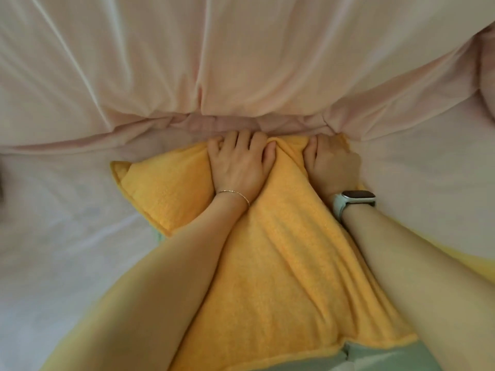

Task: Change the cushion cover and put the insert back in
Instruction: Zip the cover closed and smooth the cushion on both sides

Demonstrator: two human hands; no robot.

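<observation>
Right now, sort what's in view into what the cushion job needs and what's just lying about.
For the job:
yellow cushion cover, gripped at its far end by both hands
left hand
right hand
pale green fabric showing at the cover's near edge

Just lying about:
pink duvet
white sheet

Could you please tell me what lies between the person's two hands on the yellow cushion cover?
In the head view, a raised fold of the yellow cushion cover lies between the left hand and the right hand; both grip that fabric.
</observation>
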